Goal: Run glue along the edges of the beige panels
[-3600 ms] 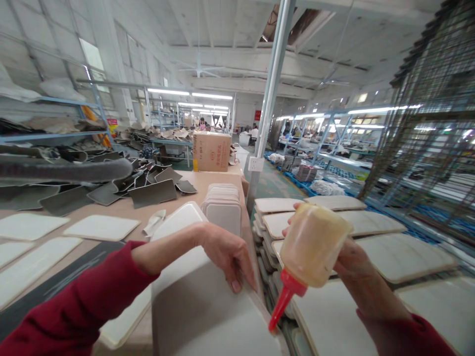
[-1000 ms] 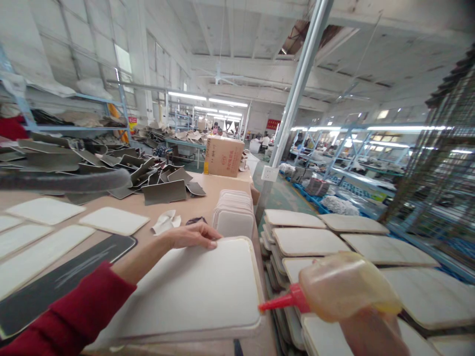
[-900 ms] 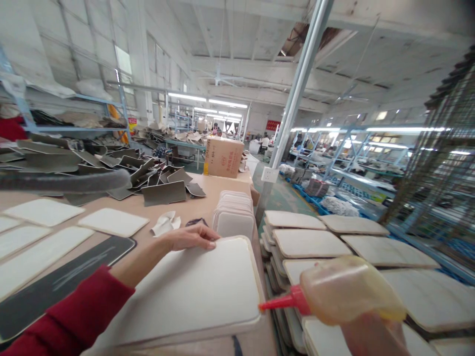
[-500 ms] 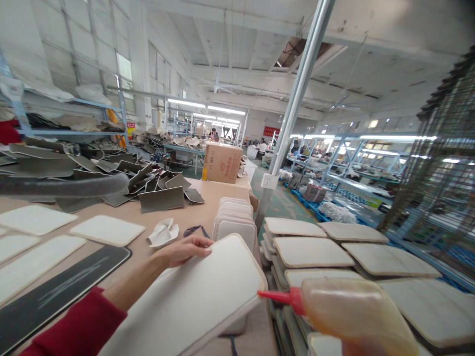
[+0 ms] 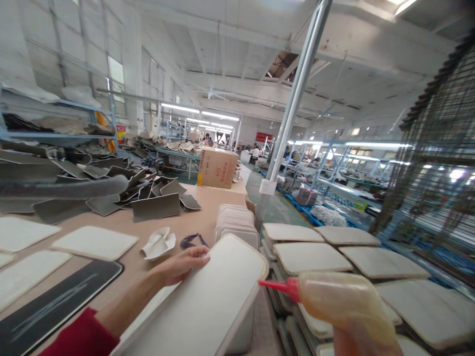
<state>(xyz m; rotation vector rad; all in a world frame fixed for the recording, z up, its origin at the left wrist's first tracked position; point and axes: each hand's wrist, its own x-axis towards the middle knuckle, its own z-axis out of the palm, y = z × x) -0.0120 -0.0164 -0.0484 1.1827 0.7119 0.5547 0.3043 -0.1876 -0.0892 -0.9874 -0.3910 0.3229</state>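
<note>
My left hand (image 5: 187,263), in a red sleeve, pinches the left edge of a white panel (image 5: 208,301) with rounded corners, thumb on top. The panel is held tilted above the table. My right hand (image 5: 358,338) is wrapped round a squeeze bottle (image 5: 341,296) of amber liquid, lying on its side in the air. Its red nozzle (image 5: 274,285) points left, with the tip at the panel's right edge near the far corner. Part of another white panel (image 5: 148,309) shows under my left wrist. Most of my right hand is hidden behind the bottle.
Stacks of white panels (image 5: 313,257) stand at the right, and another stack (image 5: 236,225) is ahead. A dark panel (image 5: 59,301) and white panels (image 5: 94,242) lie left. Grey pieces (image 5: 156,205) pile up behind crumpled white scrap (image 5: 159,243). A carton (image 5: 218,169) and a metal post (image 5: 287,118) stand farther off.
The panel now tilts more steeply, its right side lower. The bottle has shifted slightly left and up, its nozzle tip staying by the panel's edge. The whole view has shifted a little.
</note>
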